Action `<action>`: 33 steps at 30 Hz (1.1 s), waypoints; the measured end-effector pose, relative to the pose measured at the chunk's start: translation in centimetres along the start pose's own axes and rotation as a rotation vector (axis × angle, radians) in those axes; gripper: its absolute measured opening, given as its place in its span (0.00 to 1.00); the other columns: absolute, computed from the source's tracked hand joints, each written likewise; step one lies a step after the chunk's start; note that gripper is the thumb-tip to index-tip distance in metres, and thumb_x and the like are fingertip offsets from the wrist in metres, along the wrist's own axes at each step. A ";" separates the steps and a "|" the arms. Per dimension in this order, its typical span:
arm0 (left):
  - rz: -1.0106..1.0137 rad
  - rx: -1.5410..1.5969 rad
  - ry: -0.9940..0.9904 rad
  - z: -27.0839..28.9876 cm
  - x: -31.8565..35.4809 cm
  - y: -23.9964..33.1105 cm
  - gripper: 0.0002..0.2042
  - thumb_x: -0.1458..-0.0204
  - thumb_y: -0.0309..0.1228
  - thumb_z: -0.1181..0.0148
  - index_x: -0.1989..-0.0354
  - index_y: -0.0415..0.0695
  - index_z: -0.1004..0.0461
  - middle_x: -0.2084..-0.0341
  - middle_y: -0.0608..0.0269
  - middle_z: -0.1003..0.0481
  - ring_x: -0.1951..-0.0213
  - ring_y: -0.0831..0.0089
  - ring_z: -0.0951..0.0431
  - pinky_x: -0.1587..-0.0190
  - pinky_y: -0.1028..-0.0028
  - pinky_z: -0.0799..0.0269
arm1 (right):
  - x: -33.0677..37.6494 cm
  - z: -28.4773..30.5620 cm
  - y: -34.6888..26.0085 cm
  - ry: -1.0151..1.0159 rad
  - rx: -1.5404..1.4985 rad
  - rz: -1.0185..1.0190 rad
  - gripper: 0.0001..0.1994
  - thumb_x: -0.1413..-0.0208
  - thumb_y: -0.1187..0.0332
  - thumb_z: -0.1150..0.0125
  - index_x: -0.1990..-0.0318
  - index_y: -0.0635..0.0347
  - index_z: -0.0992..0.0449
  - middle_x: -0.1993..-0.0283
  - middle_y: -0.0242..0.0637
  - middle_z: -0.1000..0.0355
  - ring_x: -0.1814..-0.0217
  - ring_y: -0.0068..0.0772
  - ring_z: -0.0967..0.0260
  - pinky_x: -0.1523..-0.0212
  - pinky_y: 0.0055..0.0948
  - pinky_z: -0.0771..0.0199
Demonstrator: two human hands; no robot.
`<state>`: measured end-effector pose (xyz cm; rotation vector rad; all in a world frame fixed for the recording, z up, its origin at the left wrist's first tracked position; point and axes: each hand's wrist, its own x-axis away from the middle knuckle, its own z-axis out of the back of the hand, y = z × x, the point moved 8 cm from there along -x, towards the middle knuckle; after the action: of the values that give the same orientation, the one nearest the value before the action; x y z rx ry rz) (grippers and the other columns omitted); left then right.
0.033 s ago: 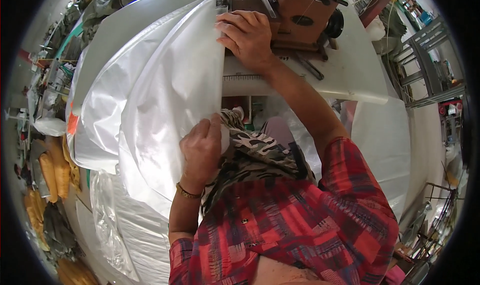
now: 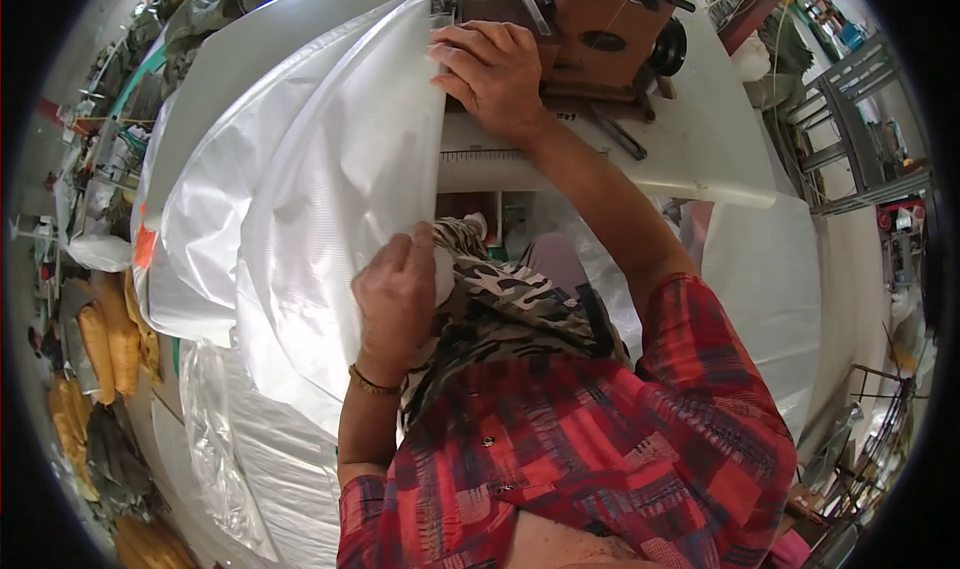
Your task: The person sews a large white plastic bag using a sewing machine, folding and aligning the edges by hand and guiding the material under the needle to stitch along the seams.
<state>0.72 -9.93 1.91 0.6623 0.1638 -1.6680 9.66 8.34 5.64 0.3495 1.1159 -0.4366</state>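
A big shiny white plastic-like sheet [image 2: 330,159] drapes over the left side of the sewing table, its right edge running up toward the brown sewing machine [image 2: 590,44]. My left hand [image 2: 397,294] is closed in a pinch on that edge, low down in front of my lap. Just in front of the machine's needle area, my right hand [image 2: 490,74] has its fingers bent over the top of the same edge. The tips of the right fingers rest on the sheet; its thumb is partly hidden. The needle itself cannot be made out.
The white tabletop [image 2: 690,154] has a printed ruler strip [image 2: 490,155] along its near edge. A dark metal tool [image 2: 618,134] lies beside the machine base. More clear plastic [image 2: 215,429] hangs at lower left, near yellow bundles [image 2: 100,349]. A metal rack [image 2: 845,139] stands at right.
My left hand has shifted slightly left and up, and the sheet's edge has moved a little left with it. My right hand stays almost where it was.
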 end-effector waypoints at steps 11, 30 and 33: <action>-0.025 -0.130 0.035 -0.2 -3.7 0.6 0.12 0.57 0.20 0.43 0.61 0.42 0.25 0.72 0.61 0.28 0.71 0.63 0.23 0.71 0.66 0.26 | 0.4 -0.2 0.2 0.012 -0.057 0.003 0.15 0.49 0.52 0.37 0.60 0.48 0.23 0.51 0.24 0.27 0.47 0.29 0.35 0.45 0.39 0.45; -0.107 -0.296 0.057 -3.2 -15.6 -1.2 0.04 0.51 0.24 0.45 0.67 0.44 0.29 0.70 0.59 0.25 0.71 0.56 0.21 0.71 0.60 0.25 | 0.6 -0.4 0.6 0.027 -0.036 -0.029 0.14 0.52 0.64 0.37 0.56 0.50 0.25 0.50 0.25 0.27 0.46 0.30 0.35 0.44 0.38 0.42; -0.157 -0.243 0.215 -2.6 -16.6 -1.4 0.06 0.49 0.25 0.45 0.63 0.44 0.28 0.70 0.60 0.24 0.74 0.56 0.21 0.72 0.60 0.26 | 0.3 -0.5 0.5 0.026 -0.068 -0.084 0.17 0.52 0.66 0.38 0.52 0.52 0.27 0.50 0.28 0.27 0.46 0.32 0.35 0.44 0.38 0.42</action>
<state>1.35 5.87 7.88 0.6548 0.5763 -1.6893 9.62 8.98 5.24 0.2501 1.1706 -0.4680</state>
